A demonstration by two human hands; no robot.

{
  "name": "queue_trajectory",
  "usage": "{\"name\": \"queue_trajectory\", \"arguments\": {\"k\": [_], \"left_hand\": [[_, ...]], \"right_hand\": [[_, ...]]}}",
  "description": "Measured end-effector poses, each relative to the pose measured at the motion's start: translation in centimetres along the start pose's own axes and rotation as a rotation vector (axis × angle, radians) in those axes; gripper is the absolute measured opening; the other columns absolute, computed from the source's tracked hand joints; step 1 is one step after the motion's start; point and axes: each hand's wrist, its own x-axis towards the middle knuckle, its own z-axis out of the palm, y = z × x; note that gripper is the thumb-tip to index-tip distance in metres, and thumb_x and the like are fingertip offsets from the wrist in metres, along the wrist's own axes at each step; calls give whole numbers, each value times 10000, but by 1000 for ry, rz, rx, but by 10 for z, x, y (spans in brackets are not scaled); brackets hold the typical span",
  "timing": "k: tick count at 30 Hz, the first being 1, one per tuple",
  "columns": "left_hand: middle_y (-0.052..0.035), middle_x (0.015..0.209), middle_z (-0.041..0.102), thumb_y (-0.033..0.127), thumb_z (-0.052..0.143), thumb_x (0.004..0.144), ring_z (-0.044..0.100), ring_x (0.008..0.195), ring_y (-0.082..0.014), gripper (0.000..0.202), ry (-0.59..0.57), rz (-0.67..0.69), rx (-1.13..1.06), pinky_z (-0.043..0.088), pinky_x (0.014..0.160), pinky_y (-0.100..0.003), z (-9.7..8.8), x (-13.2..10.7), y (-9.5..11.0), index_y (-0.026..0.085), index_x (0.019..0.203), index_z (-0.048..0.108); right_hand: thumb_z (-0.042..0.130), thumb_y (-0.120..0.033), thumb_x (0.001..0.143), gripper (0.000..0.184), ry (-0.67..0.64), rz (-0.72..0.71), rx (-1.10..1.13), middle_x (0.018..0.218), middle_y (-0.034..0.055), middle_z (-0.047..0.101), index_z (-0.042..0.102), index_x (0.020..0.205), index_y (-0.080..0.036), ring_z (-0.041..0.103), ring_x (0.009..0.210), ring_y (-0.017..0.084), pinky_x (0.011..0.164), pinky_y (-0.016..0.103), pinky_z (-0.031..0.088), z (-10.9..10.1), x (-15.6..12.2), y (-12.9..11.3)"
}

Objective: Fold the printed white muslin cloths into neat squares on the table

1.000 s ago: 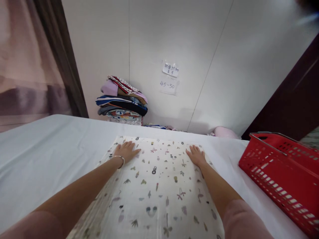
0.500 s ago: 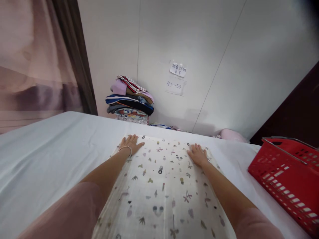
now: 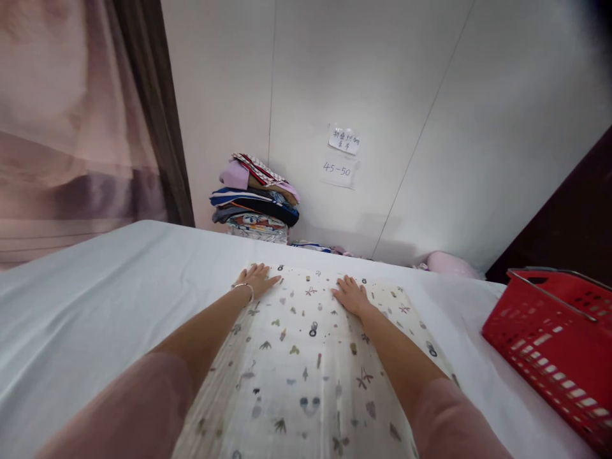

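Observation:
A white cloth printed with small plants and other shapes lies spread over the white-covered table, running toward me past the bottom of the view. My left hand, with a bracelet at the wrist, rests flat on the cloth's far left corner, fingers apart. Farther right, my right hand lies palm down on the cloth near its far edge, fingers also spread. Neither hand grips the fabric.
At the right stands a red plastic basket with a metal handle. Beyond the table's far edge is a stack of folded textiles against the wall, and a pink bundle sits farther right. Two paper notes hang on the wall. A curtain hangs at the left.
My right hand has slid left across the cloth, closer to my left hand, and more of the cloth's right side shows. My left hand stays at its corner. The view has shifted slightly.

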Motion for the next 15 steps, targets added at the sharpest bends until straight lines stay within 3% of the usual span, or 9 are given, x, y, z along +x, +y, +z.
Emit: {"name": "queue_trajectory", "arguments": {"k": [3, 9, 12, 15], "left_hand": [[-52, 1470, 146, 649, 226, 782, 65, 1351, -236, 743, 41, 82, 32, 69, 1075, -450, -3, -32, -9, 188, 1359, 299], [-31, 1451, 203, 634, 276, 778, 101, 1347, -237, 724, 78, 188, 57, 52, 1084, -439, 15, -103, -47, 199, 1356, 317], [-28, 1451, 200, 631, 261, 781, 102, 1347, -234, 732, 63, 180, 34, 78, 1080, -450, 16, -111, -52, 199, 1371, 278], [-47, 1448, 212, 634, 270, 773, 107, 1346, -246, 748, 62, 171, 14, 109, 1073, -457, 10, -105, -48, 180, 1367, 289]], "right_hand": [[131, -587, 852, 659, 45, 36, -40, 1485, 31, 43, 175, 1400, -223, -8, 1348, 209, 1051, 466, 18, 0, -37, 25], [193, -590, 838, 667, 100, 258, -62, 1474, 30, 126, 218, 1392, -218, 63, 1347, 211, 1056, 469, 86, 25, -136, 121], [185, -580, 842, 649, 150, 324, -28, 1475, 5, 115, 223, 1389, -233, 85, 1345, 198, 1053, 472, 122, 38, -162, 148], [188, -574, 846, 640, 166, 319, -15, 1474, -5, 118, 227, 1388, -236, 89, 1345, 190, 1059, 460, 120, 37, -165, 148]]}}
